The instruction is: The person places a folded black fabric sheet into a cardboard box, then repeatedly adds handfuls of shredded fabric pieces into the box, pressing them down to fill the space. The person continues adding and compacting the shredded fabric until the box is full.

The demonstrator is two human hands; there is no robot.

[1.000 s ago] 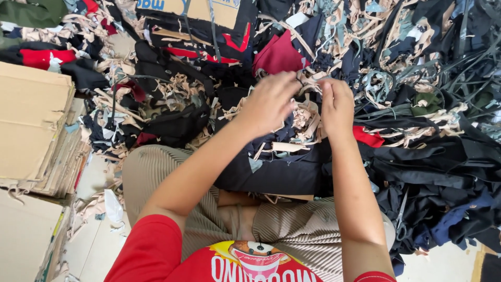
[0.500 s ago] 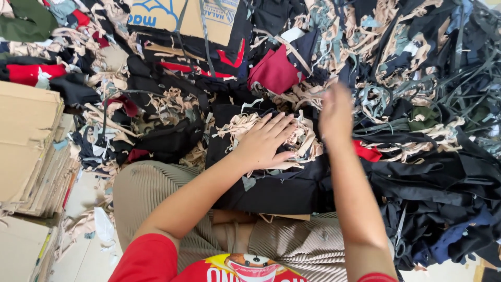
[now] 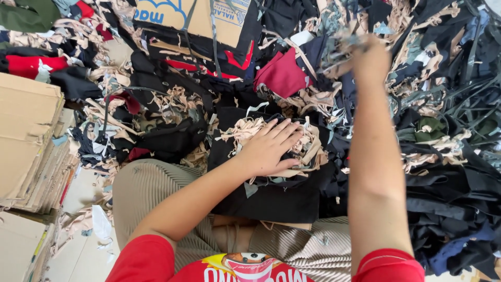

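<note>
Pressed flat, fingers spread, on a wad of beige scraps (image 3: 292, 137) atop black cloth (image 3: 271, 193) over the lap: left hand (image 3: 269, 149), about where it lay half a second ago. Lifted farther up and away since then: right hand (image 3: 369, 58), blurred, clenched on a tuft of grey-blue strips (image 3: 339, 48). Heaped close around the wad and crowding the reach: dark offcuts (image 3: 449, 172). Stacked at the left: flattened cardboard (image 3: 26, 136). Farther off: maroon piece (image 3: 284, 73), then a cardboard box (image 3: 209, 15).
</note>
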